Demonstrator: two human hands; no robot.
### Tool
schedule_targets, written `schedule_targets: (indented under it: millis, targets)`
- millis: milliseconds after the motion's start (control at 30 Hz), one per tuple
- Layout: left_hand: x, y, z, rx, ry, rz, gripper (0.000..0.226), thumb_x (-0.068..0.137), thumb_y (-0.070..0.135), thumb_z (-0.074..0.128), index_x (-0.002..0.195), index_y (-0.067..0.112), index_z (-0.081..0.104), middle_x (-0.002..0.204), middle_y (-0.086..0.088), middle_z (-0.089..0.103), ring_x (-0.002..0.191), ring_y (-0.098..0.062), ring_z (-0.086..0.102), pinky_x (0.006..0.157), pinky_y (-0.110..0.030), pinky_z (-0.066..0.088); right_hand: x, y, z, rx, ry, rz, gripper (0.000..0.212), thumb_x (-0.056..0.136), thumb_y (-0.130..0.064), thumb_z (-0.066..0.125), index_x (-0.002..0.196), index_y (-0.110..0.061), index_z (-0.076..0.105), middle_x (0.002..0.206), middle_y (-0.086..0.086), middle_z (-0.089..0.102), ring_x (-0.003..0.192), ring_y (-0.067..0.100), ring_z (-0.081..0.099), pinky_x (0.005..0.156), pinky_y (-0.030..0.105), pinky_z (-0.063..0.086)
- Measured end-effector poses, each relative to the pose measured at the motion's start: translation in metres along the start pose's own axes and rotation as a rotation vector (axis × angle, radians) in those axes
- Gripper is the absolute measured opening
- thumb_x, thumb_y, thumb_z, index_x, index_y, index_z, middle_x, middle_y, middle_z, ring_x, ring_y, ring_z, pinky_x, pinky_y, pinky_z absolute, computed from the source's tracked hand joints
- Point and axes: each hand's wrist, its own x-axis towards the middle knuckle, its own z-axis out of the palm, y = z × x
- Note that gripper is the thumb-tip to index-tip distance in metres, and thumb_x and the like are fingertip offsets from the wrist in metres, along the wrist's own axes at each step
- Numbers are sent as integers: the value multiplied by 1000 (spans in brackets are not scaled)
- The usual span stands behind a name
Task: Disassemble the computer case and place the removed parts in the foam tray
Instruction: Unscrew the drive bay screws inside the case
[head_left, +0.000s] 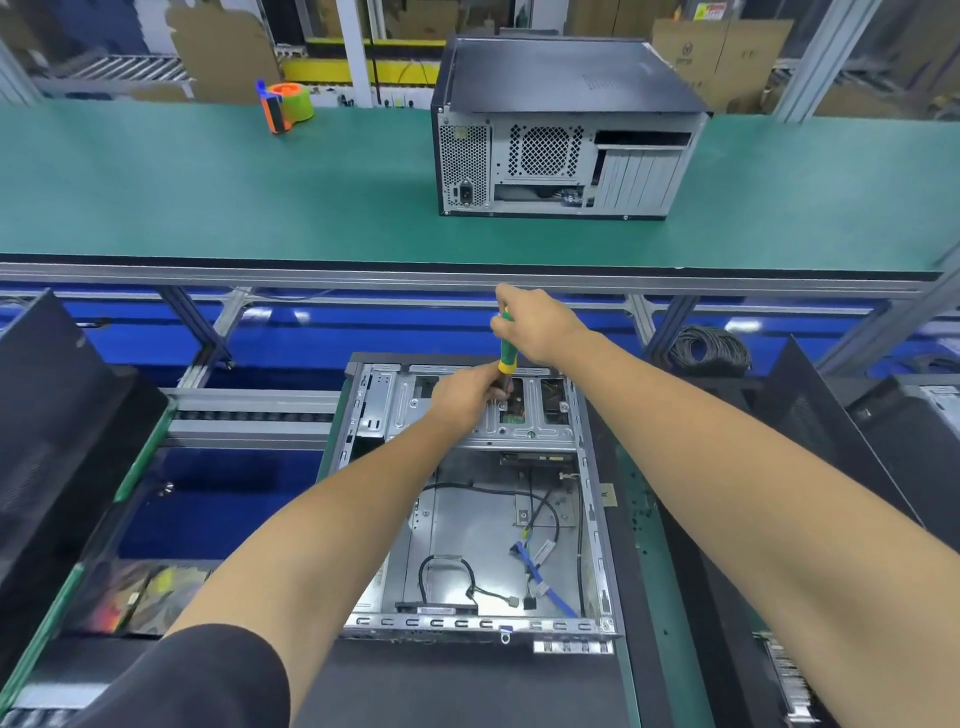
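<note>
While the right hand (537, 325) wraps around the top of the green-and-yellow screwdriver (506, 349) handle, the left hand (467, 397) curls round the lower shaft just beneath it, steadying the tool over the drive cage (467, 410) at the far end of the open computer case (478, 499). That case lies on its side directly below both forearms, its loose cables (540, 561) and a blue lead trailing across the floor of the chassis nearer the body than the hands.

Judging from this pose, a screw in the cage is being worked. The tip could slip out of the screw head if the tool leans off upright, since the two hands push from slightly different sides; that would risk stripping the head or stabbing the small green board just beyond the left fingers. A freed screw could also drop into the chassis among the cables.

Much is hidden. The left hand covers the tip and the screw itself, so whether they are engaged cannot be told. No foam tray can be picked out with certainty; dark shapes left and right of the arms are cropped and blurred. A second computer case (561, 130) stands closed on the green tabletop (208, 182) well beyond the hands, far off from a tape dispenser (285, 106).
</note>
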Motion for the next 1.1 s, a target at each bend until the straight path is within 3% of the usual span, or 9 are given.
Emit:
schedule_targets:
  millis: [300, 467, 533, 633, 733, 833, 900, 1000, 1100]
  targets:
    - [-2, -2, 1, 52, 19, -24, 15, 97, 15, 49, 98, 25, 60, 92, 13, 72, 82, -2, 60, 65, -29, 38, 2, -3, 1, -66, -17, -31, 17, 102, -30, 48, 99, -15, 41, 78, 3, 49, 72, 29, 48, 54, 36, 31]
    - [-6, -3, 5, 48, 55, -43, 11, 98, 19, 52, 94, 29, 54, 75, 19, 60, 65, 9, 51, 58, -24, 30, 2, -8, -6, -295, -50, -96, 17, 103, -37, 42, 102, -20, 41, 91, 7, 56, 83, 33, 53, 67, 39, 38]
    - [-6, -6, 7, 30, 70, -32, 9, 100, 20, 56, 96, 28, 56, 76, 20, 58, 69, 1, 51, 57, -24, 29, 5, -14, -8, -329, -125, -120, 13, 102, -35, 44, 99, -22, 43, 92, 4, 58, 85, 30, 52, 63, 36, 34]
    - [-7, -7, 8, -18, 78, -26, 3, 99, 24, 62, 100, 22, 60, 94, 9, 65, 88, -17, 58, 69, -33, 45, 9, -28, -11, -249, -262, -146, 8, 95, -17, 46, 90, -22, 46, 90, 2, 59, 83, 25, 47, 57, 33, 27]
    - [-8, -11, 11, -70, 79, 13, 12, 99, 26, 64, 102, 14, 63, 102, -4, 64, 96, -25, 58, 81, -45, 50, 10, -33, -11, -117, -372, -186, 18, 85, -2, 46, 85, -15, 58, 99, 14, 67, 81, 23, 47, 62, 32, 37]
    - [-9, -16, 12, -101, 80, 96, 19, 98, 27, 67, 106, 10, 66, 109, -6, 61, 107, -24, 52, 89, -44, 46, 9, -33, -12, -287, -322, -179, 20, 94, -24, 55, 113, -18, 55, 100, 5, 59, 88, 27, 52, 63, 33, 38]
    - [-10, -17, 12, -111, 75, 105, 24, 96, 29, 70, 110, 9, 67, 109, -8, 59, 109, -24, 50, 92, -40, 43, 10, -34, -16, -576, -247, -177, 28, 102, -41, 43, 121, -21, 50, 99, 5, 51, 89, 31, 50, 70, 38, 38]
    - [-11, -16, 11, -188, 82, 90, 28, 88, 29, 78, 106, 10, 67, 105, -7, 57, 104, -21, 48, 92, -35, 42, 12, -34, -20, -558, -305, -226, 12, 100, -24, 41, 106, -21, 52, 97, 5, 57, 87, 30, 52, 66, 36, 36]
    - [-12, -16, 13, -180, 82, 111, 26, 84, 21, 78, 102, 8, 66, 104, -8, 54, 104, -23, 46, 94, -36, 41, 9, -31, -21, -394, -362, -245, 17, 89, -9, 48, 103, -17, 54, 107, 6, 59, 77, 23, 47, 58, 31, 28]
